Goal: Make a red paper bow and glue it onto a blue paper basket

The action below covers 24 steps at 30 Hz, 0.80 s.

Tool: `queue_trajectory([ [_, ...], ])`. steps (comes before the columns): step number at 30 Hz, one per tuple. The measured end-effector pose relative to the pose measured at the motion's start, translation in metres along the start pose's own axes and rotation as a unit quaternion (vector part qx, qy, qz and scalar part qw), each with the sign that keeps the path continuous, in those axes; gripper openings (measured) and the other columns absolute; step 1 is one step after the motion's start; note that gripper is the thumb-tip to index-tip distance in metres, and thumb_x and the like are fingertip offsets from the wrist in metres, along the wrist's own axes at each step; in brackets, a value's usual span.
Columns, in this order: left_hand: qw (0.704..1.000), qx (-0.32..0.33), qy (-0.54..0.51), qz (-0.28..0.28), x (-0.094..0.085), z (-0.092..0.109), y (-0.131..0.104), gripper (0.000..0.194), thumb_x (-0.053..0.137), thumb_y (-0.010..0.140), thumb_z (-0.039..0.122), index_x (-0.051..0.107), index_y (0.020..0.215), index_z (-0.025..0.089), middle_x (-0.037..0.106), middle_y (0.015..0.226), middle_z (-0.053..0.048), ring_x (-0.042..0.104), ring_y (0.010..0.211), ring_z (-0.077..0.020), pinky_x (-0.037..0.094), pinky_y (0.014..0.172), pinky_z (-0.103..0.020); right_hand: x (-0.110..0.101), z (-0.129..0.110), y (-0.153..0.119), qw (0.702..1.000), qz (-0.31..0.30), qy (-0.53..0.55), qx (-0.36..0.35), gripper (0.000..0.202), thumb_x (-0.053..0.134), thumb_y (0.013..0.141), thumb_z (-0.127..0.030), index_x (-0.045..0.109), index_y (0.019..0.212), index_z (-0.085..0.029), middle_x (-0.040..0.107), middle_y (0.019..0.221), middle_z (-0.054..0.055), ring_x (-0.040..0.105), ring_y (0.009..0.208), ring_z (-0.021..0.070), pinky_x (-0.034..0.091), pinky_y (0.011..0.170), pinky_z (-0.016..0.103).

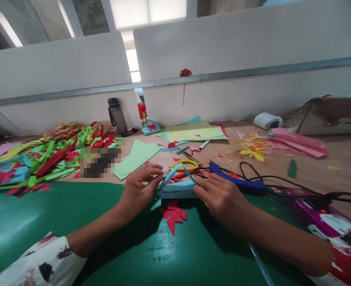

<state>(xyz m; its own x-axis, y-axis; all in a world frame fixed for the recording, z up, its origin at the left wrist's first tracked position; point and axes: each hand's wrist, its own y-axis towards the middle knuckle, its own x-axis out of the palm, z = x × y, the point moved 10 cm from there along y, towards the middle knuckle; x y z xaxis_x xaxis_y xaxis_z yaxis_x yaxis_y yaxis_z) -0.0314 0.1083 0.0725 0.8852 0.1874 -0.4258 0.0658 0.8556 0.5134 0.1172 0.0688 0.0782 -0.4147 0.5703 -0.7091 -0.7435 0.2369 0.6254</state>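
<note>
A light blue paper basket [177, 190] with a strip handle is held between my two hands just over the green mat [109, 246]. My left hand [141, 188] pinches its left end, where a small shiny bit shows at the fingertips. At the right end, my right hand [220, 196] has its fingers closed on the basket near the foot of the handle. A red paper flower [174, 216] lies right below the basket. Behind it are yellow-handled scissors [187, 163], partly hidden, and a blue glue gun [237, 178] lies beyond my right hand.
A heap of green and red paper pieces [59, 153] covers the left. Green paper sheets [138, 157], a bottle [118, 117] and a finished-looking small basket [150, 128] stand further back. At right are a purple power strip [309, 210], black cables and a clear glue stick [259, 262].
</note>
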Motion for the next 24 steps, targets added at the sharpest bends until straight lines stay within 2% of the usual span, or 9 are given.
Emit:
queue_trajectory([
  [2,0.998,-0.045,0.001,-0.043,0.006,-0.007,0.001,0.017,0.059,0.081,0.026,0.068,0.085,0.012,0.070,0.090,-0.009,0.066,0.082,-0.0206,0.054,0.067,-0.029,0.001,0.000,0.000,1.000,0.002,-0.003,0.002,0.033,0.035,0.087,-0.002,0.064,0.077,-0.013,0.069,0.088,0.014,0.063,0.075,0.0203,0.047,0.073,0.035],
  [4,0.994,-0.073,0.003,-0.084,0.013,-0.010,-0.001,0.019,0.060,0.081,0.027,0.068,0.087,0.011,0.070,0.083,-0.008,0.066,0.071,-0.0189,0.053,0.060,-0.027,0.001,0.001,-0.001,1.000,0.002,0.002,0.005,0.031,0.036,0.087,-0.003,0.064,0.077,-0.012,0.069,0.089,0.014,0.063,0.076,0.0206,0.048,0.073,0.036],
  [8,0.988,-0.087,0.002,-0.125,0.024,-0.009,-0.007,0.025,0.057,0.083,0.030,0.067,0.100,0.014,0.070,0.092,-0.007,0.065,0.080,-0.0187,0.052,0.069,-0.028,0.003,0.002,-0.001,1.000,-0.006,0.009,0.008,0.030,0.037,0.087,-0.003,0.063,0.076,-0.012,0.069,0.089,0.014,0.064,0.078,0.0208,0.048,0.073,0.035],
  [12,0.988,-0.078,-0.002,-0.130,0.029,-0.008,-0.009,0.025,0.052,0.086,0.025,0.068,0.103,0.016,0.070,0.095,-0.005,0.063,0.082,-0.0175,0.050,0.072,-0.026,0.004,0.002,-0.001,1.000,-0.009,0.006,0.005,0.028,0.038,0.087,-0.004,0.063,0.078,-0.013,0.069,0.089,0.014,0.064,0.078,0.0209,0.048,0.073,0.036],
  [16,0.982,-0.123,-0.018,-0.139,0.034,-0.016,-0.010,0.024,0.051,0.085,0.025,0.069,0.098,0.016,0.068,0.084,-0.003,0.059,0.071,-0.0152,0.047,0.063,-0.023,0.004,0.002,-0.001,1.000,-0.009,0.008,0.009,0.029,0.037,0.088,-0.004,0.062,0.077,-0.013,0.069,0.089,0.014,0.063,0.076,0.0206,0.047,0.072,0.035],
  [20,0.972,-0.173,-0.069,-0.141,0.040,-0.022,-0.012,0.023,0.052,0.083,0.025,0.067,0.096,0.014,0.067,0.083,-0.004,0.059,0.068,-0.0141,0.046,0.061,-0.023,0.005,0.004,-0.001,0.999,-0.017,0.019,0.020,0.028,0.038,0.088,-0.005,0.062,0.079,-0.013,0.069,0.091,0.014,0.064,0.078,0.0206,0.047,0.074,0.035],
  [24,0.969,-0.189,-0.084,-0.134,0.045,-0.025,-0.016,0.023,0.051,0.081,0.025,0.064,0.096,0.014,0.066,0.080,-0.004,0.058,0.064,-0.0138,0.046,0.058,-0.023,0.006,0.005,-0.002,0.999,-0.019,0.022,0.024,0.026,0.040,0.087,-0.004,0.063,0.079,-0.014,0.069,0.088,0.012,0.063,0.079,0.0202,0.047,0.075,0.035],
])
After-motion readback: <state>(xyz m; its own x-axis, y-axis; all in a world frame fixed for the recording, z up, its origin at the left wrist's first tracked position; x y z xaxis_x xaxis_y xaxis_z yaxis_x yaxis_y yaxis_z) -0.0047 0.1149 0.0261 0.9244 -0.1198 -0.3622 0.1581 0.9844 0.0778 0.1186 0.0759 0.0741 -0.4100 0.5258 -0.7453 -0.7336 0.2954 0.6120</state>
